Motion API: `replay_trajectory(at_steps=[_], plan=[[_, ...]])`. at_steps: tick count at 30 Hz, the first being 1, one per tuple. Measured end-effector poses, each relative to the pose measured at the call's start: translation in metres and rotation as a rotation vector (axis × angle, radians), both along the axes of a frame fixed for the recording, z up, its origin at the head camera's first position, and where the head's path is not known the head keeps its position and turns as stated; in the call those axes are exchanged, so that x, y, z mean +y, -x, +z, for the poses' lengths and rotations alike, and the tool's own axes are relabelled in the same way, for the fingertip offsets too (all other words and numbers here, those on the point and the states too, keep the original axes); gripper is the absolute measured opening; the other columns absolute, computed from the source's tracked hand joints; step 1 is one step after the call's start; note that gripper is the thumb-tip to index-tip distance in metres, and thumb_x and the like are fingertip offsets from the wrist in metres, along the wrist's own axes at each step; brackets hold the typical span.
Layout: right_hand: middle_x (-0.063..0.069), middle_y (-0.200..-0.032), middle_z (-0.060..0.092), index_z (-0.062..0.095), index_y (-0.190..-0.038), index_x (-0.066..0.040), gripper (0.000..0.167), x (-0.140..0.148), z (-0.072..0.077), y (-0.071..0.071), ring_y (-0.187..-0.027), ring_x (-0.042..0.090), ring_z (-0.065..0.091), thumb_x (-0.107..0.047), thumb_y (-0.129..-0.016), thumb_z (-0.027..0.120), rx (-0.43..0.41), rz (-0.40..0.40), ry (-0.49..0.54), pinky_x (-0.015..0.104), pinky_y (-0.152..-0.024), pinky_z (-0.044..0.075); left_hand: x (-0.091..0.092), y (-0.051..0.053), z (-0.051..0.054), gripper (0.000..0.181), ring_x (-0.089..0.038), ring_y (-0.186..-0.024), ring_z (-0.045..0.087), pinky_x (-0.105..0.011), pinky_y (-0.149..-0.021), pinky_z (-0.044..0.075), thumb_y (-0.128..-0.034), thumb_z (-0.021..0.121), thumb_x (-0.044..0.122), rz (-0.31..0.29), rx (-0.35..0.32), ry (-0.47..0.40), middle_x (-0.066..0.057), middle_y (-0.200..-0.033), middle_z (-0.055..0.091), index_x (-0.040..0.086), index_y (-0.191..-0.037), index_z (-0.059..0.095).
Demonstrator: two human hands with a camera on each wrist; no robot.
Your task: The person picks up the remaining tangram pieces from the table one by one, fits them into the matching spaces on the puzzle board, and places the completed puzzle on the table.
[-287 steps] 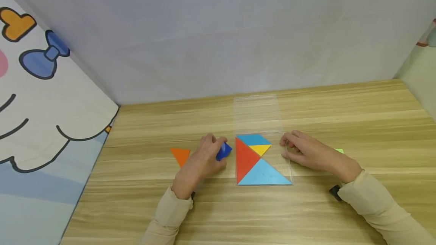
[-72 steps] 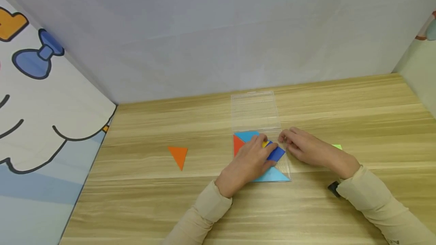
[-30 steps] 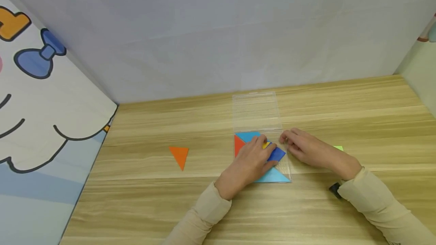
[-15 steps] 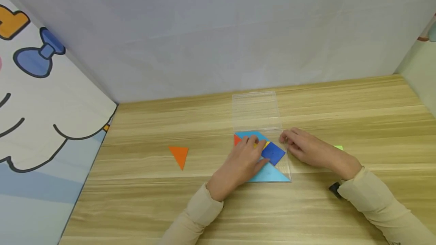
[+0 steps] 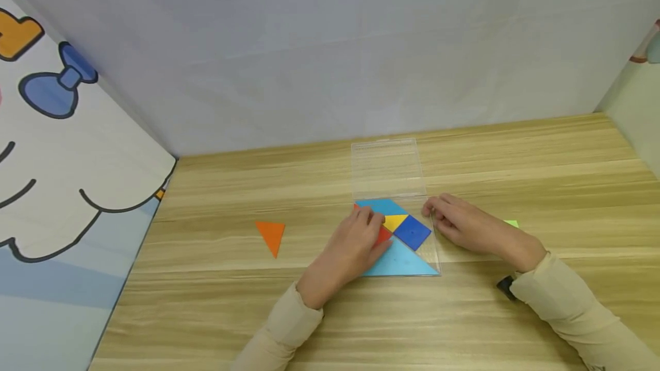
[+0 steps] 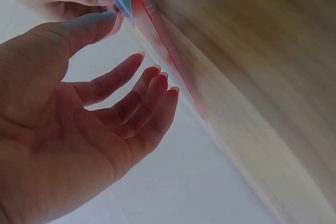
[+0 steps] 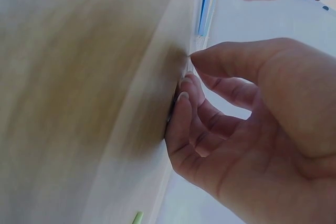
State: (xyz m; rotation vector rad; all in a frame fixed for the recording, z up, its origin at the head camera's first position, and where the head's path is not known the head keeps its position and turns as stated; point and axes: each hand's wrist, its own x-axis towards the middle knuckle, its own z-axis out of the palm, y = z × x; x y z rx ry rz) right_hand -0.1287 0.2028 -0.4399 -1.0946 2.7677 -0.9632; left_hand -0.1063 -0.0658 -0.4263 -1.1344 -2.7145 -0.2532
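Observation:
A hinged clear plastic case (image 5: pixel 432 254) lies opened flat on the table, tangram pieces in its near half. There I see a blue square (image 5: pixel 413 232), a yellow triangle (image 5: pixel 396 221), a light blue triangle (image 5: pixel 402 262), a blue piece (image 5: pixel 380 206) along the back and a red triangle (image 5: pixel 383 236). My left hand (image 5: pixel 346 249) is over the red triangle and partly hides it; in the left wrist view its fingers are loosely bent with nothing between them. With thumb and curled fingers, my right hand (image 5: pixel 466 227) holds the case's right edge near its back corner.
An orange triangle (image 5: pixel 271 237) lies on the wooden table (image 5: pixel 216 296) left of the case. Beyond my right wrist, a light green piece (image 5: pixel 511 223) shows partly. The case's transparent lid (image 5: pixel 388 169) lies toward the grey back wall (image 5: pixel 330 56).
My left hand carried the blue square from the table into the case, let it go beside the yellow triangle, and has drawn back leftward. The right hand keeps its place at the case's edge.

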Motion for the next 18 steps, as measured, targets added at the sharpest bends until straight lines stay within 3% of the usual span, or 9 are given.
replay_trajectory(at_steps=[7, 18], plan=[[-0.003, -0.090, 0.054, 0.061, -0.105, -0.005, 0.022, 0.000, -0.001, 0.001, -0.081, 0.012, 0.048, 0.013, -0.092, 0.062, 0.028, 0.013, 0.011, 0.030, -0.070, 0.047, -0.012, -0.002, -0.003, 0.036, -0.025, -0.091, 0.057, -0.034, -0.083, 0.050, -0.0952, 0.076, 0.027, 0.014, -0.029, -0.016, -0.013, -0.104, 0.058, -0.001, -0.111, 0.060], [0.003, -0.097, 0.059, 0.061, -0.106, -0.001, 0.019, 0.001, -0.002, 0.002, -0.084, 0.014, 0.052, 0.012, -0.093, 0.060, 0.003, 0.010, 0.001, 0.033, -0.073, 0.049, -0.026, -0.009, -0.006, 0.039, -0.022, -0.079, 0.048, -0.030, -0.070, 0.046, -0.0930, 0.079, 0.027, 0.030, -0.057, -0.035, -0.012, -0.097, 0.052, -0.002, -0.108, 0.058]])
